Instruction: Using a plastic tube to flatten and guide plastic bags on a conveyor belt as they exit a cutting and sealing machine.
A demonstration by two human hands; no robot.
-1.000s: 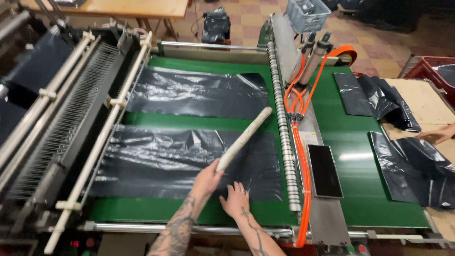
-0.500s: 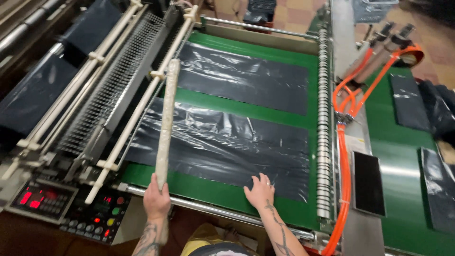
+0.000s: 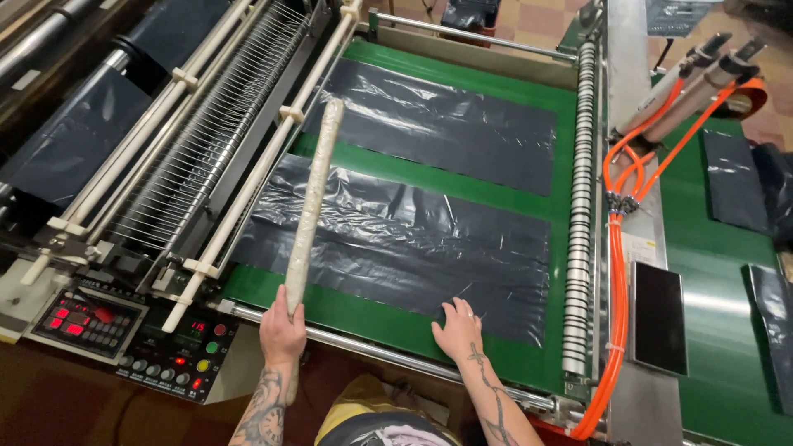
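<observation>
The rod (image 3: pixel 310 202) is gripped at its near end by the closed fingers of the left hand (image 3: pixel 282 332) and laid along the film (image 3: pixel 396 239) edge, while the right hand (image 3: pixel 459 329) is pressed flat, fingers spread and empty, pinning the near film edge to the green table (image 3: pixel 462 183).

Left hand (image 3: pixel 282 332) fisted, raised; right hand (image 3: pixel 458 330) flat, fingers (image 3: pixel 459 309) spread

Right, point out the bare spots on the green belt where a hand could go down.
Bare green belt shows as a strip between the far black sheet and the near black sheet, and as a narrow margin along the near edge between the left hand, gripping the wrapped stick, and the right hand, pressed on the near sheet. Elsewhere sheets cover it.
</observation>
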